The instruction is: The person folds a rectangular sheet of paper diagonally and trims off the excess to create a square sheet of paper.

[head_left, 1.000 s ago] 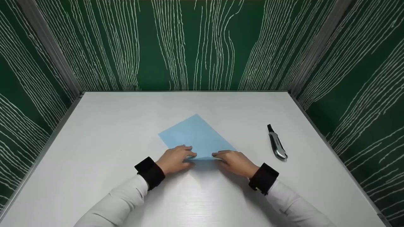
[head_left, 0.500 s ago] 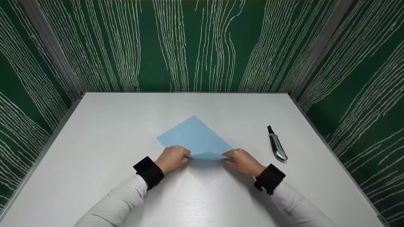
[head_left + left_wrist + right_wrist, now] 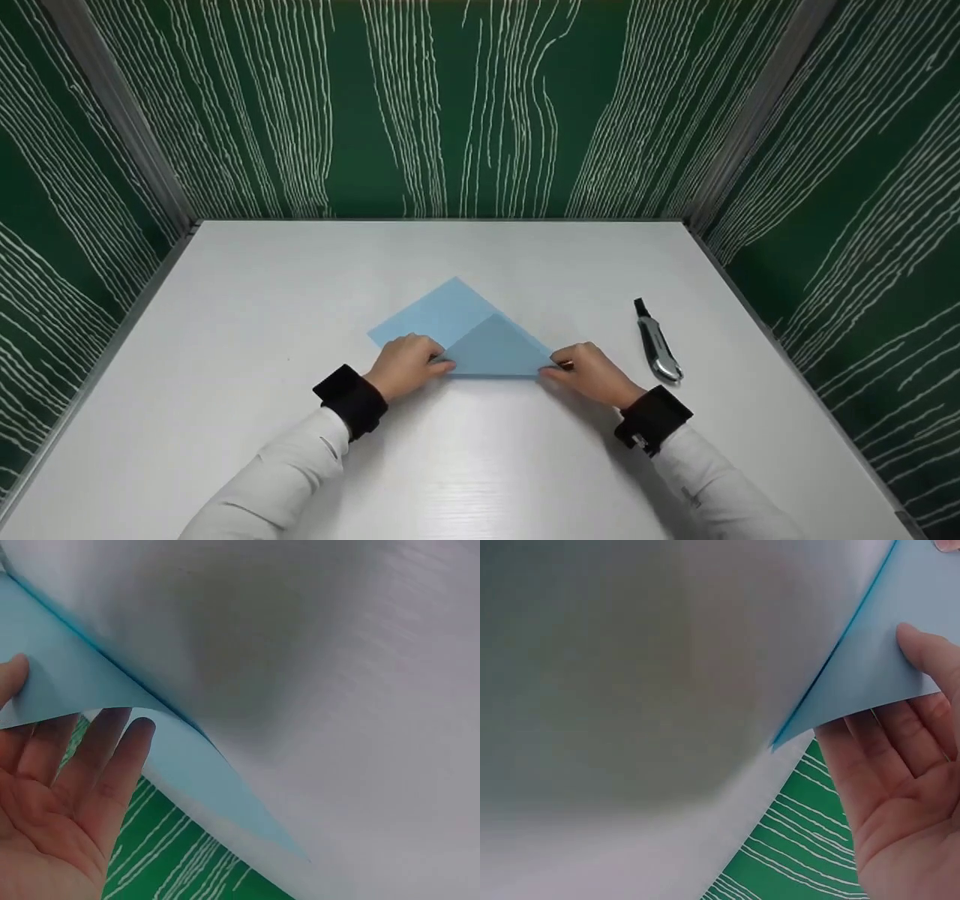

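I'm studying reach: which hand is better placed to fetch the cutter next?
Probably the right hand: the cutter lies nearer to it than to the left hand. Both hands pinch the blue paper, though.

Wears a long left sleeve (image 3: 270, 476) and a long right sleeve (image 3: 712, 480), both pale, almost white, with soft wrinkles and little folds. Has a wide black left band (image 3: 350, 401) and a matching right band (image 3: 654, 418) just past the sleeves, thick and boxy with square corners. Shows a small shiny bit (image 3: 640, 442) near the right band's edge (too tiny to make out well). Has a bare left hand (image 3: 405, 365) and a bare right hand (image 3: 594, 373) on the bands' far side.
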Demonstrator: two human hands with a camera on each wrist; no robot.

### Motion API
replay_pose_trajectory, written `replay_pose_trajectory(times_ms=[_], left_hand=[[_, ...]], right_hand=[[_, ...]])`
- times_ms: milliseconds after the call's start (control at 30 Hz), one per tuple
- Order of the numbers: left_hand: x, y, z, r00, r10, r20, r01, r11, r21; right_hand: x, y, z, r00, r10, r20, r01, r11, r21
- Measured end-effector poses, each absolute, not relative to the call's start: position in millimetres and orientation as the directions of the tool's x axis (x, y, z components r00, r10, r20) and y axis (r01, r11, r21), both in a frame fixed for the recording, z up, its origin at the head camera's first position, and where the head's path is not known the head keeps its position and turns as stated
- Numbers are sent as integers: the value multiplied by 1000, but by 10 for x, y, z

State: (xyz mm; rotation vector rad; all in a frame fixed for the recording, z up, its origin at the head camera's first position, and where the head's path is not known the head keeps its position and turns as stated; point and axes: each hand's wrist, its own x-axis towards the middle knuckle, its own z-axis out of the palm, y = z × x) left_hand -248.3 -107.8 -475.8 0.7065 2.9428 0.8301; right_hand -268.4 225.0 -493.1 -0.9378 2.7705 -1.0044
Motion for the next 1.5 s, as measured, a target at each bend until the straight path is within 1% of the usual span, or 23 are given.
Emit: replay_pose_trajectory(times_ms=[267, 400, 633, 867, 1000, 1100, 1267, 1367, 1500], left_hand=[[-2555, -1057, -4759, -929, 346, 128, 356, 753, 553], [-2616, -1028, -4810, -938, 311, 154, 343, 767, 543], [-2684, -969, -4858, -957, 224, 184, 289, 796, 532], [-2749, -905, -4899, -969, 185, 165, 245, 813, 529], [-2751, -879, -4932, -962, 189, 197, 266, 811, 521], [-2733, -857, -4973, -941, 221, 255, 321, 821, 473], [-2690, -805, -5027, -893, 305, 332, 407, 861, 306], [-2670, -778, -5034, -879, 331, 343, 418, 882, 220], [-2653, -772, -5037, -874, 358, 327, 426, 889, 165]], right_hand=[[-2796, 2258, -4910, -847, -522, 97, -442, 592, -673], [-2843, 2260, -4908, -857, -510, 77, -407, 577, -708], [-2931, 2231, -4906, -904, -427, 18, -294, 590, -752], [-2985, 2212, -4906, -914, -404, -21, -242, 587, -773], [-2982, 2207, -4893, -909, -414, -45, -220, 569, -792], [-2975, 2197, -4881, -904, -423, -58, -212, 563, -799], [-2973, 2173, -4872, -905, -419, -76, -202, 580, -789], [-2985, 2164, -4876, -910, -406, -86, -195, 602, -774], [-3006, 2162, -4898, -912, -395, -112, -174, 619, -766]])
